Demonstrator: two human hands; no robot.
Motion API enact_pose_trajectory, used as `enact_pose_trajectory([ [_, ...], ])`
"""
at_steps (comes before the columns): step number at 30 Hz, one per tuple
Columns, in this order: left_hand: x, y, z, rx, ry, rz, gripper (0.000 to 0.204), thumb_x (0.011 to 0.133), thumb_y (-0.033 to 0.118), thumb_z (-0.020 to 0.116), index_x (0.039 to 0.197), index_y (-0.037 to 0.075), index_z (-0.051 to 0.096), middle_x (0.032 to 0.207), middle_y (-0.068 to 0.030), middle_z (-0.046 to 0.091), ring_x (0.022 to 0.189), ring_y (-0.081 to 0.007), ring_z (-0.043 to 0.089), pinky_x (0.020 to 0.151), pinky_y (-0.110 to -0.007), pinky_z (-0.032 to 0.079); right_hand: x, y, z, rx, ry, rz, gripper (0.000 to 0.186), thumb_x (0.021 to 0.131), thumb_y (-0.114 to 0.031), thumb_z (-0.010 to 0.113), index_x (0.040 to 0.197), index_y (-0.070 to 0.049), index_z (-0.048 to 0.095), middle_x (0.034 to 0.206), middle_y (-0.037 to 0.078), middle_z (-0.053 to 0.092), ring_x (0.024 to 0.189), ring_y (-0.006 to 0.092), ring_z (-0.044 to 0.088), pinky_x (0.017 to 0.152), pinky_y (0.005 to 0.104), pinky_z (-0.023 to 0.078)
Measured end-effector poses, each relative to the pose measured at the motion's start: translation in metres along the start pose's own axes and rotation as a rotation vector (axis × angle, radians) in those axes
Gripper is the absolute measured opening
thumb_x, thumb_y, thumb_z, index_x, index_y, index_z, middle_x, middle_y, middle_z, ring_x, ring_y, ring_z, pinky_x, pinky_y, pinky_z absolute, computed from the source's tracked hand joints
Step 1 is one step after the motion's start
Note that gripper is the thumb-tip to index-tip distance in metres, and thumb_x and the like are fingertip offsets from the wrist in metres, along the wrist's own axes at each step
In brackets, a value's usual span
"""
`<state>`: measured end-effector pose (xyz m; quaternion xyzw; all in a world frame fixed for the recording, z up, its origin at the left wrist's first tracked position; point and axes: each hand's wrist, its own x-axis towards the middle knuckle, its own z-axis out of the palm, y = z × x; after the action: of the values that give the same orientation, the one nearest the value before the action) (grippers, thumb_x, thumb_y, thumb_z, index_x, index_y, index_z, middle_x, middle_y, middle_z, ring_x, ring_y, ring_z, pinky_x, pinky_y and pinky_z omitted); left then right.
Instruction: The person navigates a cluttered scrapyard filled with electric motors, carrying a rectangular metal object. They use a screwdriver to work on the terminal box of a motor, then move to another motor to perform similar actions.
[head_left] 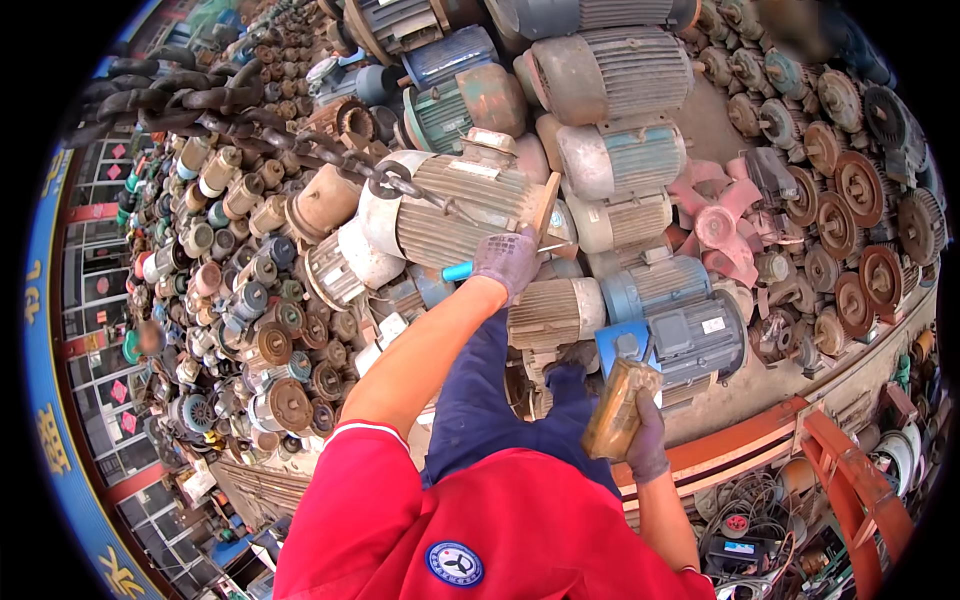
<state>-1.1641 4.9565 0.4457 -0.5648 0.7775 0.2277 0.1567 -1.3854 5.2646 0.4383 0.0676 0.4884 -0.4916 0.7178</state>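
My left hand [508, 262], in a greyish-purple work glove, is closed over the end of a large ribbed motor [450, 215]. A flat wooden piece [547, 203], resembling a brush back, sticks up from its grip. A turquoise handle [457, 271] juts out on the left side of the same hand; the rest of that tool is mostly hidden. My right hand [648, 437], also gloved, grips a yellowish-brown, block-shaped object [618, 410] low at the right, near my thigh. Its exact kind is unclear. Behind it lies a blue box-like part [622, 340] beside a dark blue-grey motor [697, 340].
A heavy rusty chain [225, 105] hangs across the upper left, its end over the large motor. Many motors [615, 75] crowd the ground. A pink fan wheel [715, 225] lies right of centre. Orange steel beams [855, 490] and tangled cables [755, 500] are at the lower right.
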Motion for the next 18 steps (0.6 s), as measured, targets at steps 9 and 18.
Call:
enact_pose_trajectory([
  [9, -0.075, -0.054, 0.021, 0.215, -0.066, 0.15, 0.036, 0.097, 0.03, 0.06, 0.122, 0.004, 0.06, 0.085, -0.0216, 0.073, 0.084, -0.039, 0.074, 0.073, -0.051, 0.056, 0.013, -0.007, 0.01, -0.02, -0.061, -0.02, 0.053, 0.107, -0.045, 0.052, 0.143, -0.007, 0.054, 0.124, 0.012, 0.068, 0.109, 0.0262, 0.069, 0.096, 0.0425, 0.057],
  [18, -0.179, -0.114, 0.069, -0.641, 0.439, -0.621, 0.055, 0.093, 0.051, 0.068, 0.114, 0.0, 0.072, 0.083, -0.0193, 0.075, 0.083, -0.0353, 0.074, 0.074, -0.05, 0.053, 0.015, -0.009, 0.012, 0.029, -0.064, 0.007, 0.053, 0.107, -0.046, 0.052, 0.143, -0.007, 0.053, 0.124, 0.011, 0.068, 0.109, 0.026, 0.068, 0.097, 0.0427, 0.057],
])
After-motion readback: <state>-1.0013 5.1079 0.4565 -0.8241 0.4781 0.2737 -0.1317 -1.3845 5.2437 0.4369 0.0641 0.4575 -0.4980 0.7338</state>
